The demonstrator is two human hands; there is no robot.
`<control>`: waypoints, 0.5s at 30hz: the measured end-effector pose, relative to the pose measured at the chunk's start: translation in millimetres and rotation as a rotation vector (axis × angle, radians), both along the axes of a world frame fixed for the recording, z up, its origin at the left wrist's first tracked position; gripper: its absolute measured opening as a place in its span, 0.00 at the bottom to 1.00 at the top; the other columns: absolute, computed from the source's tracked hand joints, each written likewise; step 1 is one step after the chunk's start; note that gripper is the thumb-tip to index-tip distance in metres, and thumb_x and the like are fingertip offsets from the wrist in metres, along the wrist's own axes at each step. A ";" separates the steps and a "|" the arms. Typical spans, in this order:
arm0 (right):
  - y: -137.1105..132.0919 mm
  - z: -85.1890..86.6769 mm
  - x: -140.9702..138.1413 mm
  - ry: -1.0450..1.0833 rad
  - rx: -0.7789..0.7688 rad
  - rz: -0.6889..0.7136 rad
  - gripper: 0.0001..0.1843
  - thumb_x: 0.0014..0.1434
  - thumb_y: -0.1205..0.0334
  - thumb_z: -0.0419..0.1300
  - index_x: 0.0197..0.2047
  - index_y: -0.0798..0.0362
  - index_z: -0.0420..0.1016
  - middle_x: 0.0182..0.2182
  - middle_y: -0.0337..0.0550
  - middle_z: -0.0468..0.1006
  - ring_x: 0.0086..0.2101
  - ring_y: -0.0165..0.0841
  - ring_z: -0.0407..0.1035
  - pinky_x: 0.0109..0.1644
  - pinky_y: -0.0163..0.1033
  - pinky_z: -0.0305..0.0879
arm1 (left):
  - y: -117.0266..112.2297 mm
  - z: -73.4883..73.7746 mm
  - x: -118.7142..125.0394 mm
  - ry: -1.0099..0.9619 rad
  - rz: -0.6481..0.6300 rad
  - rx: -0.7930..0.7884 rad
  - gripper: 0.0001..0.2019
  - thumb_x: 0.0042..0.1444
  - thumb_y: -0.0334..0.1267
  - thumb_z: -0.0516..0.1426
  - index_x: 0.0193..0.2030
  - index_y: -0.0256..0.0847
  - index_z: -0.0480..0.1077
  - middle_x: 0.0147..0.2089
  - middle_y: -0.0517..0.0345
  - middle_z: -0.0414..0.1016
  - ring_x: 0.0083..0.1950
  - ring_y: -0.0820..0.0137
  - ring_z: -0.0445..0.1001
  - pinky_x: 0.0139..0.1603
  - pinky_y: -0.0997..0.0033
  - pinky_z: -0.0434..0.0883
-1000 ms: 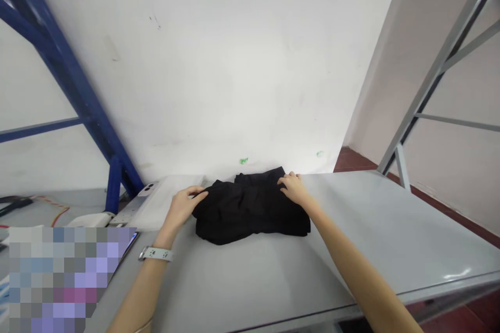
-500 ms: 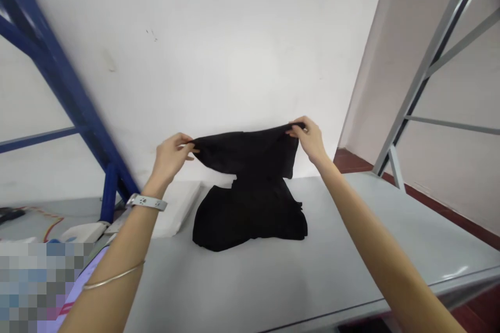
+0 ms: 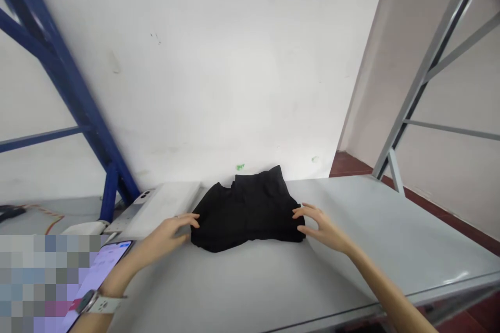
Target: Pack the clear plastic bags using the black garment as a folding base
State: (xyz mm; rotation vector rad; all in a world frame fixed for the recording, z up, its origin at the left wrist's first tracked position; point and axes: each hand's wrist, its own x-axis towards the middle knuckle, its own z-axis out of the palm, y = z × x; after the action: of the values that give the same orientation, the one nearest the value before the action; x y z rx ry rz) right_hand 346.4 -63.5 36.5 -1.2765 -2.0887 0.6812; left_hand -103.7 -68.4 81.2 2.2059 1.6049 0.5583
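Observation:
A black cloth garment lies folded on the grey table, close against the white wall. Its exact kind does not show. My left hand is at the garment's left edge, fingertips touching the cloth, thumb and fingers apart. At the right edge, my right hand rests its spread fingertips on the fabric. Neither hand grips it. A watch with a pale strap is on my left wrist.
A white flat packet lies left of the garment. A phone with a lit screen is beside my left forearm, partly blurred out. Blue posts stand at the left, a grey metal frame at the right.
Both hands have let go of the garment's raised upper part and come down toward me to its sides. The lifted cloth now lies down on the rest.

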 end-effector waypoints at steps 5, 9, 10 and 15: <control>26.2 24.9 -24.3 -0.004 0.122 -0.126 0.19 0.65 0.50 0.48 0.55 0.41 0.69 0.59 0.39 0.68 0.66 0.41 0.47 0.66 0.52 0.50 | 11.1 19.6 28.5 -0.025 0.058 0.167 0.16 0.54 0.49 0.52 0.43 0.50 0.77 0.59 0.58 0.72 0.61 0.57 0.68 0.64 0.56 0.61; 63.2 17.5 -80.0 -0.185 0.133 -0.035 0.28 0.67 0.45 0.44 0.67 0.43 0.56 0.68 0.39 0.53 0.68 0.43 0.38 0.69 0.53 0.42 | 37.9 7.4 76.8 0.033 -0.018 0.235 0.23 0.61 0.52 0.46 0.55 0.47 0.72 0.64 0.56 0.67 0.68 0.59 0.59 0.69 0.56 0.54; 71.2 12.3 -93.4 -0.248 0.127 -0.016 0.30 0.67 0.44 0.43 0.69 0.42 0.53 0.69 0.38 0.49 0.68 0.45 0.35 0.68 0.56 0.39 | 44.9 -0.4 87.3 0.078 0.001 0.237 0.24 0.62 0.51 0.46 0.58 0.47 0.70 0.66 0.55 0.65 0.69 0.57 0.56 0.69 0.52 0.52; 93.1 -21.3 -126.4 -0.480 0.111 -0.028 0.30 0.68 0.42 0.37 0.70 0.41 0.50 0.70 0.40 0.46 0.68 0.50 0.33 0.68 0.61 0.34 | 65.5 -44.8 106.1 0.279 0.174 0.096 0.32 0.61 0.59 0.46 0.69 0.50 0.54 0.72 0.51 0.49 0.72 0.41 0.39 0.65 0.31 0.42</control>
State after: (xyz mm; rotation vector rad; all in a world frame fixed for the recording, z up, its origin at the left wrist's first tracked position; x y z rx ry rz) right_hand 219.9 29.6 15.2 -1.5136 -2.4374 0.2530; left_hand 2.5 -3.0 36.4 2.3106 1.9631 0.3933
